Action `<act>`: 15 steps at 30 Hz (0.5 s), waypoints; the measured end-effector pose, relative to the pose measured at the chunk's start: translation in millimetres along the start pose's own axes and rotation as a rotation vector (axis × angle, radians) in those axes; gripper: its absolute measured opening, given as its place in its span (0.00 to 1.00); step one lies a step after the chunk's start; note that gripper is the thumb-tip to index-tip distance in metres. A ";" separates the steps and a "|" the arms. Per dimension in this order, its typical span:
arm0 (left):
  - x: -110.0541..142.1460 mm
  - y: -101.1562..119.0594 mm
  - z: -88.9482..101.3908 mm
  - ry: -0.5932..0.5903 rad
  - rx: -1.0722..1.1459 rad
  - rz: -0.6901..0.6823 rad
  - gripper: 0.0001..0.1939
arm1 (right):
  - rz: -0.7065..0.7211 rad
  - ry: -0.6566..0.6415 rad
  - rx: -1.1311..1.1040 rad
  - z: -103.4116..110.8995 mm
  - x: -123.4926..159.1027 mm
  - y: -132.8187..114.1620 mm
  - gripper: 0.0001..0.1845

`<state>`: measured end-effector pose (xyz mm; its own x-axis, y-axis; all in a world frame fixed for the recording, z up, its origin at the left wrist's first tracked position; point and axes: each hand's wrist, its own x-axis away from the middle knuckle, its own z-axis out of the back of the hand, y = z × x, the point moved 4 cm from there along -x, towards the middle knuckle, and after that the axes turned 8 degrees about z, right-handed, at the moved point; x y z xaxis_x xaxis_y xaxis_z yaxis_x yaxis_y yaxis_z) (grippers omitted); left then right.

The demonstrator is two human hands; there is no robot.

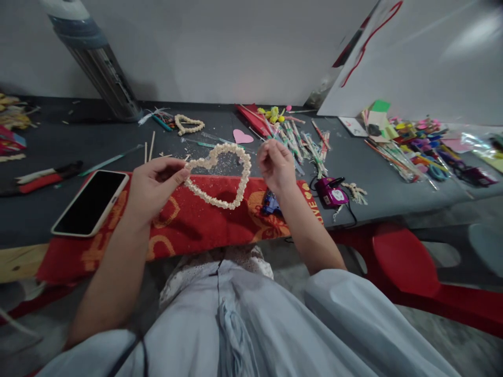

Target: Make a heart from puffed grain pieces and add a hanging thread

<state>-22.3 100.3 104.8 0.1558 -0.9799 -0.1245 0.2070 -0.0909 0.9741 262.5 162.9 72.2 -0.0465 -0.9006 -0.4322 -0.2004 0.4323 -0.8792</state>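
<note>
I sit at a dark grey table (346, 144) that runs along a pale wall (228, 47); a red plastic stool (404, 256) stands on the near right. A red cloth with orange lettering (204, 225) covers the near edge, and a black-screened phone in a pale case (91, 203) lies on its left end. On the far left stands a tall dark grey bottle with a pale top (98, 63), contents hidden. Slim clear plastic packets with green markings (293, 139) lie right of centre, their contents too small to tell. My left hand (155, 180) pinches the left side of a cream, knobbly heart-shaped frame (247, 170), held above the cloth. My right hand (277, 166) is apart from it, just right, fingertips pressed together; I cannot tell whether they hold anything.
</note>
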 end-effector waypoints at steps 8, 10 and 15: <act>-0.4 -3.0 5.6 0.012 0.003 0.035 0.20 | 0.108 0.498 0.114 102.9 -27.2 0.3 0.22; 0.6 -2.3 7.7 0.016 -0.021 0.030 0.21 | 0.102 0.609 0.082 129.7 -29.4 -1.3 0.17; 1.4 -6.6 16.0 0.027 -0.059 0.042 0.21 | 0.138 0.899 -0.052 181.4 -24.9 -11.6 0.18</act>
<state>-39.0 96.6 101.2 0.1916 -0.9774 -0.0893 0.2564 -0.0380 0.9658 443.5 188.5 56.8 -0.8144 -0.5468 -0.1943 -0.1797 0.5560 -0.8116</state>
